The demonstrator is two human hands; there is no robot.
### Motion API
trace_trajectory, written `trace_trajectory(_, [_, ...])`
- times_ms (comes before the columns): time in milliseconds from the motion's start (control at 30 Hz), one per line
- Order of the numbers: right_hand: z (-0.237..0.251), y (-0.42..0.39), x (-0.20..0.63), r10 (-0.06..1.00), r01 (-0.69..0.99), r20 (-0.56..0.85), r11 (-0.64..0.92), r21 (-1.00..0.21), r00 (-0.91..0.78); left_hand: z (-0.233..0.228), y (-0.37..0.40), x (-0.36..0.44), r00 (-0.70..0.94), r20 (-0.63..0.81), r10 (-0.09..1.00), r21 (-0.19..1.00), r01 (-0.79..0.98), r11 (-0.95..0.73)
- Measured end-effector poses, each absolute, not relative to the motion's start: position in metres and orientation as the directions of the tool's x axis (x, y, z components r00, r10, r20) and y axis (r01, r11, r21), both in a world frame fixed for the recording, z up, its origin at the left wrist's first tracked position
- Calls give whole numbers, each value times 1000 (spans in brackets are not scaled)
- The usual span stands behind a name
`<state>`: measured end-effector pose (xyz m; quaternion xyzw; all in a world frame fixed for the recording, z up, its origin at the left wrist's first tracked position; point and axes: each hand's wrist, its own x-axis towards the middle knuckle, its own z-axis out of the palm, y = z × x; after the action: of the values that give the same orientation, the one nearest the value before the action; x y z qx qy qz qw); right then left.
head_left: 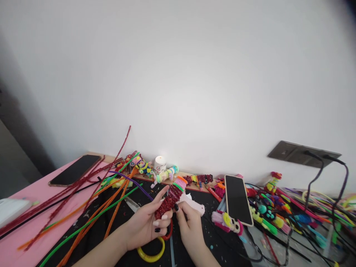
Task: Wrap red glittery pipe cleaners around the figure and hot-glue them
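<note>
My left hand (146, 222) grips a stick wrapped in sparkly red pipe cleaner (168, 202), with pink, green and orange bands at its upper end. My right hand (190, 222) pinches the same wrapped stick from the right side, over a pale pink tool (196, 207) lying on the black mat (102, 228). A yellow ring (151, 255) lies under my left wrist, and a red loop shows beside it.
Long red, orange, green and purple pipe cleaners (91, 202) fan out at left over a pink sheet (22, 237). One phone (74, 170) lies far left, another (238, 199) leans at right. Small pipe-cleaner figures (164, 174), a white cup (160, 164), scissors (132, 204), cables and wall socket (303, 154) at right.
</note>
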<state>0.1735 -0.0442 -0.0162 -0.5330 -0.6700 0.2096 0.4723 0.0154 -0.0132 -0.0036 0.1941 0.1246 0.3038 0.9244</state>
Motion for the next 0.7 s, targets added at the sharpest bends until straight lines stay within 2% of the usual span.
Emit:
trace_trajectory(367, [-22,-45,174,930,489,368,319,-812,3,-4,-6,13,814,-85,575,377,-508,774])
trace_trajectory(533, [-23,-45,173,938,463,346,315,-829,-19,0,-12,14,757,-88,648,521,-519,678])
trace_trajectory(700, [-22,-44,174,942,434,334,304,-848,-6,5,-14,15,713,-145,686,606,-484,631])
